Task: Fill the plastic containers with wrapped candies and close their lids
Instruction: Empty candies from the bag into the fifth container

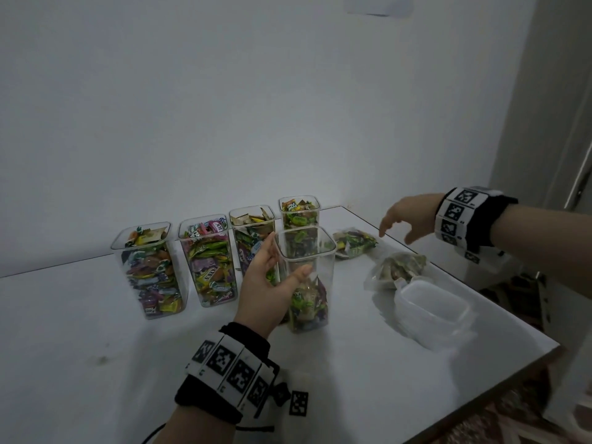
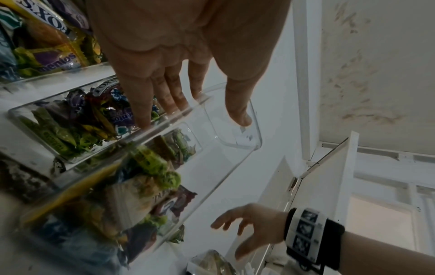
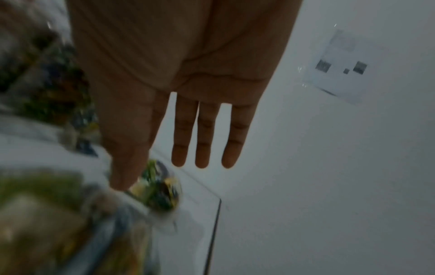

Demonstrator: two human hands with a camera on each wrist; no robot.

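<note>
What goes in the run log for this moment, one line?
left hand grips part-filled container | right hand open above candy bag | four containers filled | lids off

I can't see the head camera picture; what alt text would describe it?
A left hand holds a clear, partly filled container on a white table, while the open right hand reaches toward a bag of candies. Four full, lidless containers stand behind.
</note>
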